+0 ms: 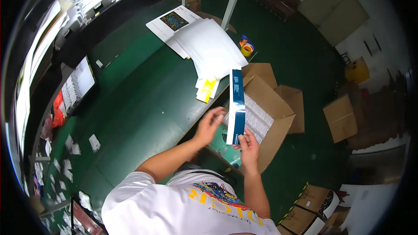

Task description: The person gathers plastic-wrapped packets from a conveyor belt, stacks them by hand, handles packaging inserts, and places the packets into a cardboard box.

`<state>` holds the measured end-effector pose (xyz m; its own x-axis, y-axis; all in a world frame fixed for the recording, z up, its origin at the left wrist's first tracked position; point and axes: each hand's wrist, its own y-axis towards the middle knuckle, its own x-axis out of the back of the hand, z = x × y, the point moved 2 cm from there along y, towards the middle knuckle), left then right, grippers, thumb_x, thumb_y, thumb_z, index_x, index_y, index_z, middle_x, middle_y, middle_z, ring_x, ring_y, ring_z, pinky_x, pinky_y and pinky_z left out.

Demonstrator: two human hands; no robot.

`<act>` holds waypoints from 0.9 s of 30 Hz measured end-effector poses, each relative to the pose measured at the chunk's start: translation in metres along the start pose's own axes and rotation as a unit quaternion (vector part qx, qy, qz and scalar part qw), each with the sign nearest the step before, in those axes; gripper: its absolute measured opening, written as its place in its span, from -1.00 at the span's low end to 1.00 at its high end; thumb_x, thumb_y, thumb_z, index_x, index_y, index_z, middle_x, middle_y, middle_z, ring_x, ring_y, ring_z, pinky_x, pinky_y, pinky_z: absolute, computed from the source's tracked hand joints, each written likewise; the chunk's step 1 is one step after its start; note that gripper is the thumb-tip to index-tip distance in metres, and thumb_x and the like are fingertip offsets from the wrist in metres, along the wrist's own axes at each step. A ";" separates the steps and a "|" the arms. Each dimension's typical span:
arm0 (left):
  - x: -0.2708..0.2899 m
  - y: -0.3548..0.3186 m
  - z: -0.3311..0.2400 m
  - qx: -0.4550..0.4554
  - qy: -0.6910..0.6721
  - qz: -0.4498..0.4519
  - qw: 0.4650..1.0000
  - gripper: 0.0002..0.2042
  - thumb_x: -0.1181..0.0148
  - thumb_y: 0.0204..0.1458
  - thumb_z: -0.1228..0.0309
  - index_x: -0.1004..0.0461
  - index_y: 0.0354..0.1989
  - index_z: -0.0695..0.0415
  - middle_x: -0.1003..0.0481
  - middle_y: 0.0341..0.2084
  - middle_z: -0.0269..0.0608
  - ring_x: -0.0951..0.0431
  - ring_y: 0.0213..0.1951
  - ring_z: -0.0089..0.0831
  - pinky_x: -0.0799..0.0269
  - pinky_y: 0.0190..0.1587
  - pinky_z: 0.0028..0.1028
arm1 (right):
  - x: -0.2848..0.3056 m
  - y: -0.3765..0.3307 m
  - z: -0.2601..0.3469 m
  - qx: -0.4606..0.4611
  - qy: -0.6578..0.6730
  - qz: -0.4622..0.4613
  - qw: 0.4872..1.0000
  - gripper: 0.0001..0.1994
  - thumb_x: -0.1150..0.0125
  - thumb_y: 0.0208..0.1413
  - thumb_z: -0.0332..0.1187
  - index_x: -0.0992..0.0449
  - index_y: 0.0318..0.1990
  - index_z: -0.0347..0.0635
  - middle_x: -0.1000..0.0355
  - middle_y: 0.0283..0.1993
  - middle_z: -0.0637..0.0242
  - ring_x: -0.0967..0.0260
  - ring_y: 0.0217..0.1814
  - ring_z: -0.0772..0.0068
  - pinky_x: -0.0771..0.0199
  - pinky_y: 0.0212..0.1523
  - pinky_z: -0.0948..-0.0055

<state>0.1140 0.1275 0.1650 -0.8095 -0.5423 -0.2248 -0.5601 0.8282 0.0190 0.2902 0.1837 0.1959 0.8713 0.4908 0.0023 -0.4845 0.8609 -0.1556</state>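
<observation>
Hands working a blue-and-white box over an open carton.

The right hand point(249, 144) is pinching the box point(237, 106) at its lower end, fingers clamped on it, above the carton point(278, 124) beside the table's point(130, 104) right edge. The left hand point(209, 125) is touching its side, fingers apart. Such a low grip is risking the box tipping into the carton.

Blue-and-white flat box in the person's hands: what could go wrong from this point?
The flat box is pinched only at its lower end by the right hand; the left hand is open beside it, so it could slip into the open carton below. The white sheet stack fans toward the green table's edge and might slide off.
</observation>
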 end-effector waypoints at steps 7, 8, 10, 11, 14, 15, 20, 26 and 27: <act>0.164 0.070 0.103 0.049 0.578 -0.337 0.742 -0.31 -0.19 -0.04 0.15 -0.16 0.25 0.20 0.01 0.33 0.07 0.09 0.37 -0.03 0.18 0.34 0.01 | -0.053 0.092 0.062 -0.012 0.042 0.046 0.998 -0.61 -0.01 0.23 -0.46 -0.27 0.20 -0.30 -0.50 -0.30 0.22 -0.47 -0.51 0.45 -0.43 -0.53 0.60; 0.174 0.075 0.108 0.076 0.591 -0.304 0.743 -0.28 -0.12 0.01 0.08 -0.09 0.31 0.20 0.11 0.37 0.07 0.18 0.40 -0.05 0.26 0.37 -0.02 | -0.064 0.106 0.070 -0.014 0.042 0.051 0.998 -0.62 -0.01 0.23 -0.46 -0.28 0.20 -0.28 -0.50 -0.29 0.22 -0.47 -0.50 0.45 -0.43 -0.53 0.60; 0.189 0.070 0.122 0.076 0.651 -0.262 0.708 -0.25 -0.03 0.05 -0.02 -0.04 0.34 0.19 0.17 0.38 0.07 0.23 0.41 -0.07 0.33 0.38 -0.03 | -0.088 0.138 0.084 -0.010 0.054 0.063 0.997 -0.62 -0.02 0.22 -0.46 -0.28 0.19 -0.28 -0.50 -0.29 0.22 -0.47 -0.50 0.43 -0.45 -0.52 0.58; 0.176 0.076 0.113 0.119 0.654 -0.242 0.707 -0.23 0.04 0.07 -0.08 -0.01 0.35 0.18 0.20 0.39 0.06 0.28 0.42 -0.09 0.38 0.38 -0.05 | -0.094 0.159 0.085 -0.004 0.057 0.068 0.996 -0.61 -0.03 0.22 -0.47 -0.28 0.20 -0.29 -0.48 -0.29 0.23 -0.48 -0.49 0.42 -0.48 -0.51 0.57; 0.174 0.076 0.103 0.113 0.662 -0.247 0.698 -0.24 0.01 0.05 -0.07 -0.03 0.34 0.17 0.18 0.38 0.08 0.26 0.42 -0.08 0.36 0.38 -0.05 | -0.129 0.228 0.087 0.027 0.072 0.084 0.993 -0.59 -0.05 0.21 -0.47 -0.26 0.21 -0.32 -0.44 -0.29 0.24 -0.50 -0.48 0.41 -0.50 -0.49 0.56; 0.174 0.073 0.102 0.111 0.665 -0.244 0.697 -0.23 0.00 0.04 -0.07 -0.04 0.34 0.18 0.18 0.38 0.08 0.26 0.41 -0.07 0.35 0.38 -0.04 | -0.143 0.255 0.088 0.022 0.058 0.085 0.994 -0.59 -0.05 0.21 -0.45 -0.26 0.20 -0.32 -0.44 -0.30 0.23 -0.50 -0.49 0.39 -0.50 -0.49 0.56; 0.174 0.079 0.113 0.123 0.671 -0.224 0.696 -0.21 -0.04 0.01 -0.05 -0.02 0.34 0.18 0.17 0.38 0.11 0.24 0.41 -0.03 0.33 0.36 0.00 | -0.216 0.398 0.060 0.005 0.104 0.091 0.990 -0.59 -0.03 0.21 -0.43 -0.24 0.20 -0.31 -0.48 -0.29 0.15 -0.52 -0.48 0.37 -0.52 -0.52 0.52; 0.175 0.085 0.107 0.163 0.678 -0.207 0.686 -0.21 -0.03 0.01 -0.06 -0.01 0.34 0.17 0.17 0.37 0.12 0.25 0.40 0.00 0.33 0.35 0.01 | -0.256 0.533 0.030 -0.081 0.136 0.039 0.987 -0.60 0.04 0.20 -0.48 -0.23 0.17 -0.49 -0.48 -0.18 0.02 -0.53 -0.39 0.30 -0.55 -0.47 0.50; 0.175 0.085 0.106 0.166 0.680 -0.206 0.683 -0.21 -0.03 0.01 -0.06 -0.01 0.34 0.17 0.17 0.37 0.12 0.25 0.40 0.00 0.33 0.35 0.01 | -0.259 0.549 0.021 -0.094 0.145 0.041 0.984 -0.59 0.04 0.20 -0.49 -0.21 0.17 -0.52 -0.47 -0.15 0.02 -0.53 -0.34 0.28 -0.57 -0.43 0.49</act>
<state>-0.0571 0.1180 0.0242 -0.1347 -0.1821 0.9740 -0.9021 0.4291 -0.0446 -0.2031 0.5325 0.1308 0.8293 0.4745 -0.2952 -0.5540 0.7672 -0.3232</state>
